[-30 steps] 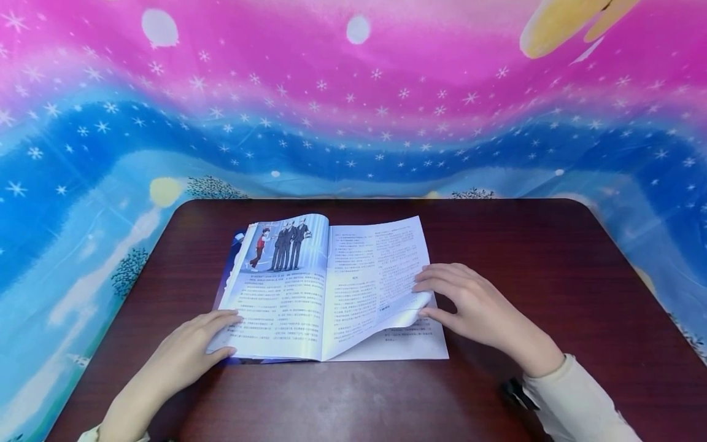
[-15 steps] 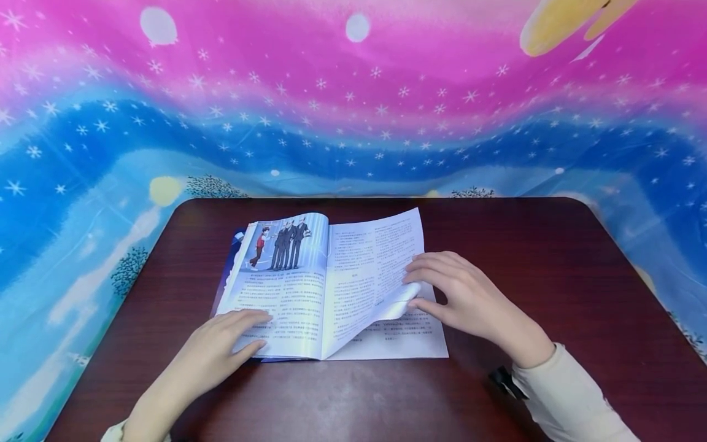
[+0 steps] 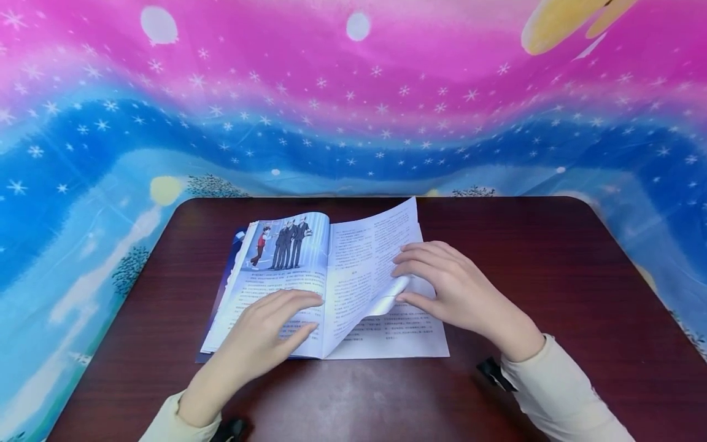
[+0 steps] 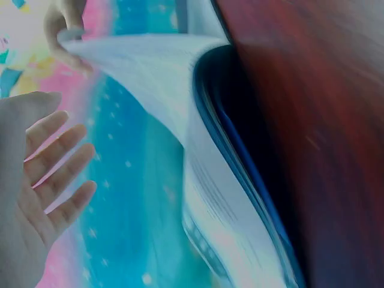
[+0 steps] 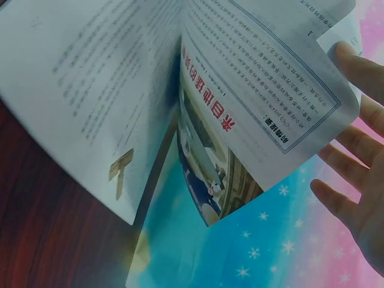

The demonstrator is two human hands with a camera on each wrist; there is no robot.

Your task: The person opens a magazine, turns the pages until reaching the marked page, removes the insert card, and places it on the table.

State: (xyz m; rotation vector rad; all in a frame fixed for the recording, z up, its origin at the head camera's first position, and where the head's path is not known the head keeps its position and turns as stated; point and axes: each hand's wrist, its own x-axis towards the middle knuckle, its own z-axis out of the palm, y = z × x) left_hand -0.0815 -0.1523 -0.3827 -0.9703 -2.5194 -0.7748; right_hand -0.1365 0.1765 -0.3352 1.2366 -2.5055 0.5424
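Observation:
An open magazine (image 3: 287, 279) lies on the table, its left page bearing a cartoon of figures in dark suits. My right hand (image 3: 455, 288) pinches the outer edge of a right-hand page (image 3: 359, 264), which is lifted and curls at its lower corner. In the right wrist view that page's underside (image 5: 258, 90) shows red characters and part of a colour picture, with the thumb on its edge. My left hand (image 3: 265, 331) is over the lower left page near the spine, fingers loosely extended and holding nothing. The left wrist view shows its fingers (image 4: 69, 162) spread apart from the raised page (image 4: 144, 60).
The dark reddish-brown table (image 3: 525, 245) has rounded far corners. Behind and beside it hangs a pink and blue cloth (image 3: 353, 110) with snowflakes. A flat text page (image 3: 409, 337) lies beneath the lifted one. Both sleeves are pale, each with a black item near the cuff.
My right hand has moved left, lifting and curling the page further. My left hand has slid right from the magazine's left edge to near the spine.

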